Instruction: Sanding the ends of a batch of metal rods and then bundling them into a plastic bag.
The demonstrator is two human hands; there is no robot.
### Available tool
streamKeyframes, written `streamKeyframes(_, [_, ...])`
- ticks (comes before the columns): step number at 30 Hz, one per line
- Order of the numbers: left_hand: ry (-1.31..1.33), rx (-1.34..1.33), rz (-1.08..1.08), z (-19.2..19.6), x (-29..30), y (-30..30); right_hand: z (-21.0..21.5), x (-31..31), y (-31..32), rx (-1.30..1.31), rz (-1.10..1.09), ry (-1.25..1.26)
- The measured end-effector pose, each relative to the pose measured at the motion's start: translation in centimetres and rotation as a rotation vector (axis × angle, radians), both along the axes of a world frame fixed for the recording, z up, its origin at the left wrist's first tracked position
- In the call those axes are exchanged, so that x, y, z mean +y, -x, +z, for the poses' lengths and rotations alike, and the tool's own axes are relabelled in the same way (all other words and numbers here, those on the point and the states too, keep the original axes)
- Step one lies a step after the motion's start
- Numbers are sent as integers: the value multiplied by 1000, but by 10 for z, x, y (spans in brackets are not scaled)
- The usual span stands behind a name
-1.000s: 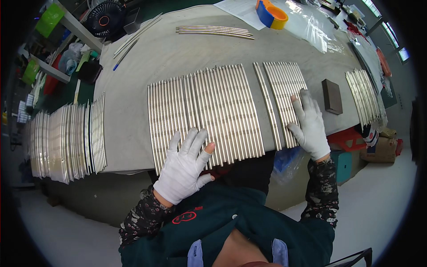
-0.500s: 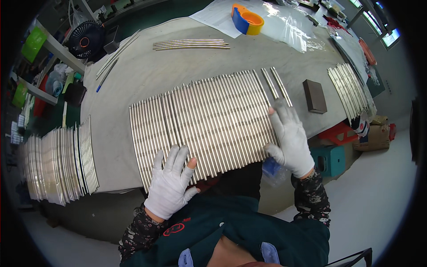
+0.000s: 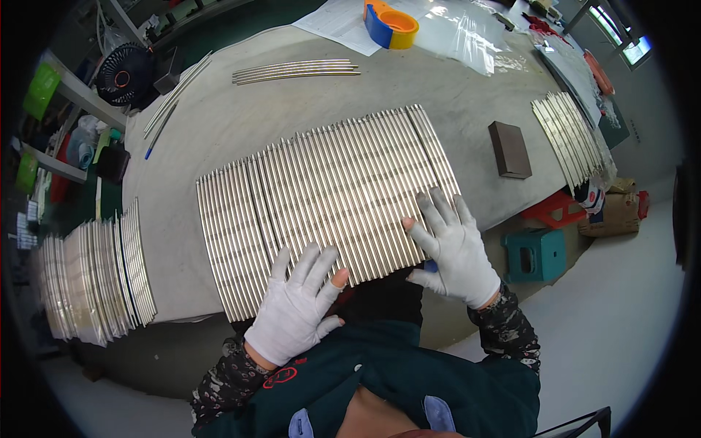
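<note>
A wide row of shiny metal rods (image 3: pixel 321 197) lies side by side on the grey-covered table (image 3: pixel 175 255). Over the near edge of the row, left of its middle, rests my left hand (image 3: pixel 296 314) in a white glove, its fingers spread on the rod ends. My right hand (image 3: pixel 456 252), gloved the same way, lies with fingers apart on the near right corner of the row. Bare thumb or finger tips show through both gloves. Neither hand grips a rod.
Wrapped rod bundles sit at the left edge (image 3: pixel 95 277) and far right (image 3: pixel 569 139). A dark block (image 3: pixel 510 150) stands right of the row. Farther back lie several loose rods (image 3: pixel 296 70), a blue-capped pen (image 3: pixel 161 130) and a tape dispenser (image 3: pixel 391 25). A teal stool (image 3: pixel 535 255) is below.
Two rods that stood apart at the right are now against the row. My right hand has moved left and slightly nearer. My left hand has shifted a little to the right.
</note>
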State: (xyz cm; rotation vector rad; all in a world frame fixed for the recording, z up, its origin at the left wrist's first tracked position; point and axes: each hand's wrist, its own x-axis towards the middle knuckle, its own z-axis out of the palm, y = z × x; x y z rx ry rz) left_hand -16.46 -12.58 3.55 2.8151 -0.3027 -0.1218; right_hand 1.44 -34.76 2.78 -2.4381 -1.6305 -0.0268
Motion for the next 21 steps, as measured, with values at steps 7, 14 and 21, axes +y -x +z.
streamKeyframes(7, [48, -34, -71, -6, -26, -30, -4, -10, -6, -63, -53, -24])
streamKeyframes(14, [66, -36, -86, -8, -32, -38, -7, -18, -13, -76, -88, -43])
streamKeyframes(21, [78, -65, -114, -10, -38, -46, -12, -23, -17, -92, -118, -47])
